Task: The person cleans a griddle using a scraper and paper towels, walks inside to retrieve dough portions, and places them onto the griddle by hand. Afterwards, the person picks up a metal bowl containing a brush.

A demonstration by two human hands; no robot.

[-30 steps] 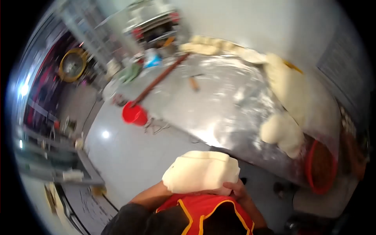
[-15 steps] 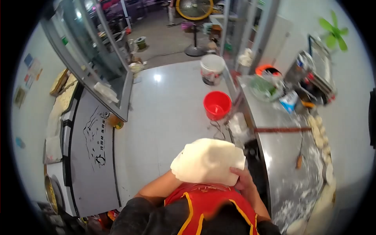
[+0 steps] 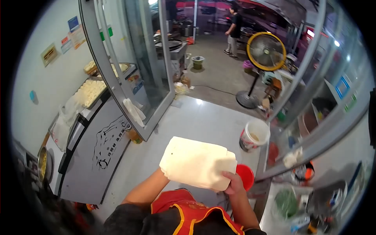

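Observation:
A stack of pale, floury dough sheets [image 3: 196, 162], roughly rectangular with layered edges, is held flat in front of my body. My right hand [image 3: 234, 183] grips its right edge, the thumb on top and the other fingers mostly beneath. My left forearm [image 3: 150, 186] reaches under the left side of the stack. The dough covers my left hand, which bears it from below. I wear a red apron [image 3: 168, 197] with yellow trim.
Ahead, an open glass door [image 3: 145, 78] leads outside, where a floor fan [image 3: 266, 51] stands and a person [image 3: 234, 31] walks. A white bucket [image 3: 253, 135] and red bucket [image 3: 245, 177] are at right. Trays of dough pieces [image 3: 93, 92] top the left counter [image 3: 94, 172].
My view has swung to the right and up, bringing the person outside into sight. Both hands still carry the dough sheets. The right worktable has mostly left the view.

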